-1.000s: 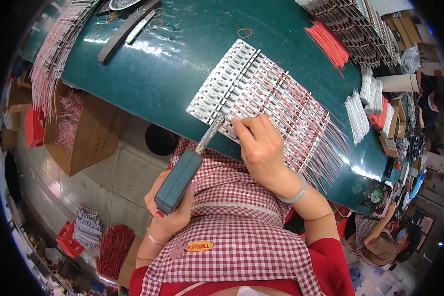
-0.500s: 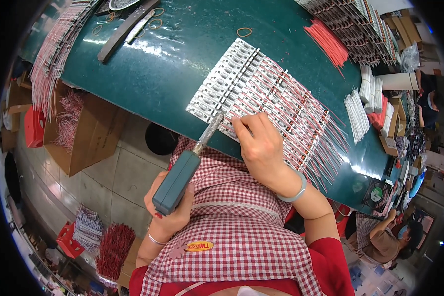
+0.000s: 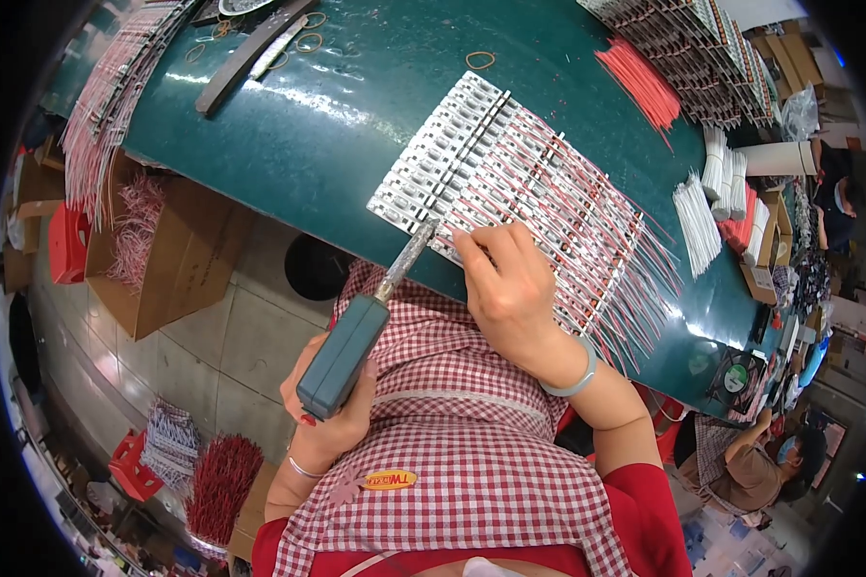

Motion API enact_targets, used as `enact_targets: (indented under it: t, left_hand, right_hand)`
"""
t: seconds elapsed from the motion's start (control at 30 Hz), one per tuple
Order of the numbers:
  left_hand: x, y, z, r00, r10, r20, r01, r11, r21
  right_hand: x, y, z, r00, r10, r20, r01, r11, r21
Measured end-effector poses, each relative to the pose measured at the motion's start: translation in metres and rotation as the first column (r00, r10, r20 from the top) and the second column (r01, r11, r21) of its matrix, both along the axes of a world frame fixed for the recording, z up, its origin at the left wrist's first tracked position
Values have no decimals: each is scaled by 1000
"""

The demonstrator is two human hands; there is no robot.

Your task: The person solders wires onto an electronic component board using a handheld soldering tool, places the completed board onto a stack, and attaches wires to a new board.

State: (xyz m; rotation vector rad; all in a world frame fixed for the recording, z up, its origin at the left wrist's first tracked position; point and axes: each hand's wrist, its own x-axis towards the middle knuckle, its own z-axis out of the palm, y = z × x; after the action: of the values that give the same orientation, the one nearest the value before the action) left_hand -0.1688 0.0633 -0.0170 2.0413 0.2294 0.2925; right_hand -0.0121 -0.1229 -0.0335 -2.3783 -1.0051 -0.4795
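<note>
bearing panels (image 3: 436, 144): table (image 3: 279, 168) above tiled floor (image 3: 265, 332)

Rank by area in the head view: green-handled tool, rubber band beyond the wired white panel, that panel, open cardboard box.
1. Wired white panel
2. Open cardboard box
3. Green-handled tool, likely enlarged by nearness
4. Rubber band

A person's right hand (image 3: 510, 293) arches, its back turned up, fingers (image 3: 473, 258) bent forward, with the wrist (image 3: 560, 358) behind them and the bare forearm (image 3: 614, 413) angling rightward. Left of those fingers and nearer the body, the left hand (image 3: 354, 413) curls in a closed grip.
</note>
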Motion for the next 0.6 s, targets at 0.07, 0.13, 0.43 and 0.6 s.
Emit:
enact_targets:
  t: [0.07, 0.13, 0.43, 0.6]
  left_hand:
    - [-1, 0, 0, 1000, -2, -5, 2, 1000, 3]
    - [-1, -1, 1, 1000, 2, -12, -2, 1000, 6]
    - [1, -1, 0, 1000, -8, 26, 6, 998, 57]
    - [-9, 0, -5, 1000, 10, -22, -10, 1000, 1]
  right_hand:
    - [-1, 0, -2, 1000, 6, -4, -6, 1000, -11]
    - [-2, 0, -4, 1000, 8, -10, -8, 1000, -5]
    - [-3, 3, -3, 1000, -1, 4, 2, 999, -48]
    - [-4, 3, -2, 1000, -3, 0, 3, 998, -57]
